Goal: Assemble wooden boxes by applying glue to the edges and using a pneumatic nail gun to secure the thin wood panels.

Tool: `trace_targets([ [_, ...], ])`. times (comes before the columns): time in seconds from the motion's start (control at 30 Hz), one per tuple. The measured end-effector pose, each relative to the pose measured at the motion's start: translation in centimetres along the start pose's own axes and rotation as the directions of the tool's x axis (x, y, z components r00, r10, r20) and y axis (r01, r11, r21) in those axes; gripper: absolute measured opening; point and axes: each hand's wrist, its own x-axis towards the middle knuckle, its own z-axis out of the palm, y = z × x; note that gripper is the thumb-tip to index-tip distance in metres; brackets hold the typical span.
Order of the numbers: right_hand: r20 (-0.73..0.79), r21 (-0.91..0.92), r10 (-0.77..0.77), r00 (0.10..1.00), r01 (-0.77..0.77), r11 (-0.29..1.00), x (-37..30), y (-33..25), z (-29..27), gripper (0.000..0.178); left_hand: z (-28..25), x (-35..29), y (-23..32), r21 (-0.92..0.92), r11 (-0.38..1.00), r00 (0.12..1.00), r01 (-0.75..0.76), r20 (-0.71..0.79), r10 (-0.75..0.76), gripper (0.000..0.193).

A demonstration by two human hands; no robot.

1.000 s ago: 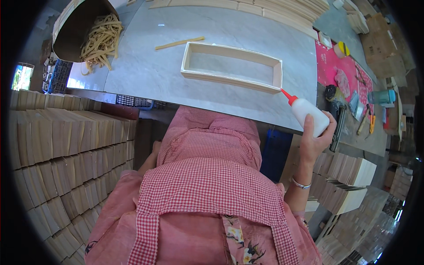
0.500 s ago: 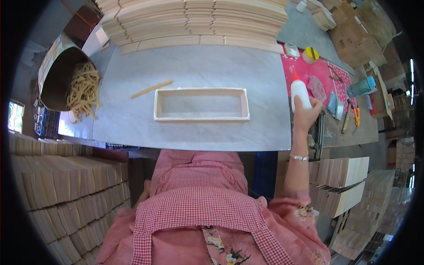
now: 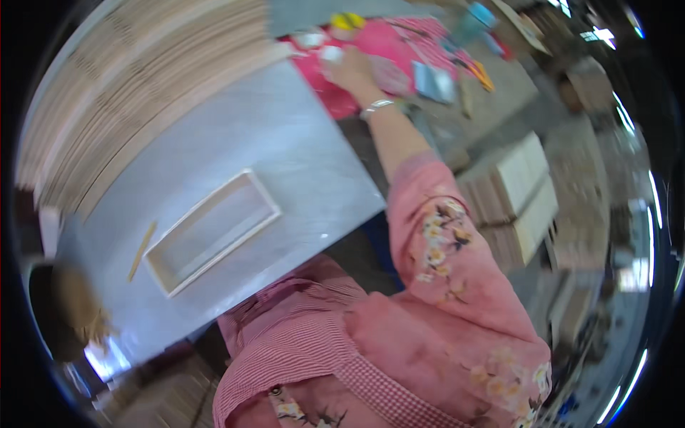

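Pink cloth (image 3: 335,100) lay at the far right of the grey table (image 3: 285,150), and the right hand (image 3: 349,68) was stretched out over it, at a small white thing (image 3: 330,54) that looked like a glue bottle. The picture was blurred there, so I cannot tell whether the grip of that hand was closed round the bottle or spread beside it. The left hand was out of sight. A shallow rectangular wooden frame (image 3: 212,241) lay flat near the middle of the table, well apart from the hand, with a thin wooden stick (image 3: 142,250) just beside its left end and a tall stack of pale wooden boards (image 3: 135,100) along the far edge. Small tools and a blue cup (image 3: 474,18) lay scattered beyond the cloth. By my judgement the step was handling the bottle at the cloth, and doing it well called for keeping it upright on a bare patch, clear of the clutter, with its nozzle turned away from the sleeve (image 3: 442,242) so nothing smeared.
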Motion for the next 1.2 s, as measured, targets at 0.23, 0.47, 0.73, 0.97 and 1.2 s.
trace_targets([
  [0.23, -0.196, -0.081, -0.297, 0.934, 0.287, 0.955, -15.7, -0.8, -15.5, 0.049, -5.6, -0.4, 8.3, 0.071, 0.963, 0.965, -0.261, 0.038, 0.259, 0.054],
  [0.47, -0.379, -0.424, 0.539, 0.752, -0.659, 0.621, -27.5, 16.9, -33.0, 0.08, -7.5, 0.0, 9.1, -0.019, 0.913, 0.912, -0.408, -0.049, 0.407, 0.048],
  [0.73, -0.197, -0.372, 0.818, 0.54, -0.813, 0.447, -30.4, 22.7, -33.4, 0.089, -7.8, -1.3, 4.9, -0.199, 0.86, 0.877, -0.47, -0.212, 0.43, 0.041],
  [0.97, -0.094, -0.342, 0.847, 0.522, -0.817, 0.465, -29.4, 23.2, -35.7, 0.088, -6.1, -1.5, 3.0, -0.366, 0.761, 0.831, -0.535, -0.387, 0.398, 0.036],
  [1.2, -0.313, -0.324, 0.727, 0.611, -0.788, 0.523, -28.5, 19.3, -39.1, 0.084, -5.2, -2.7, -2.9, -0.448, 0.693, 0.799, -0.564, -0.508, 0.322, 0.031],
])
